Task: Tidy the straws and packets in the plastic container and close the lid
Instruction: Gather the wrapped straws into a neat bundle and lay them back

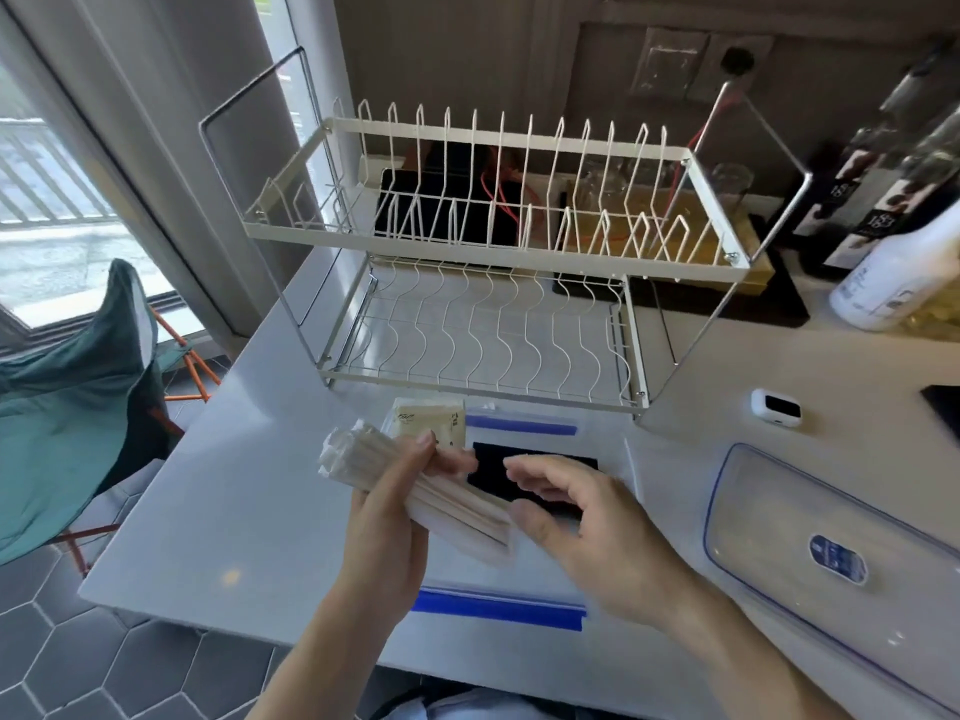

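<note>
Straws [457,511], paper-wrapped and bunched together, are held in the left hand [387,517] above the near left part of the plastic container [524,569]. The fingers [452,462] of that hand are curled round the middle of the bundle, thumb on top, with the bundle slanting from upper left to lower right. The right hand [582,517] hovers just beside the lower end of the straws, fingers loosely bent and spread, gripping nothing; whether a fingertip touches the wrappers cannot be told.

The container is clear, with blue strips [498,608] along its near and far edges, and stands open on the white counter [228,511] directly below both hands. A dark rectangle [498,478] shows through it. A pale packet [428,420] sits at the container's far left corner, partly behind the straws.

The lid [810,553], clear with a blue rim and a blue label, lies flat on the counter to the right of the container, apart from it.

Behind the container stands a two-tier white wire dish rack [483,241]. A small white device [775,410] lies near the rack's right foot. Bottles [893,220] stand at the far right. A green chair [83,407] is off the counter's left edge.
</note>
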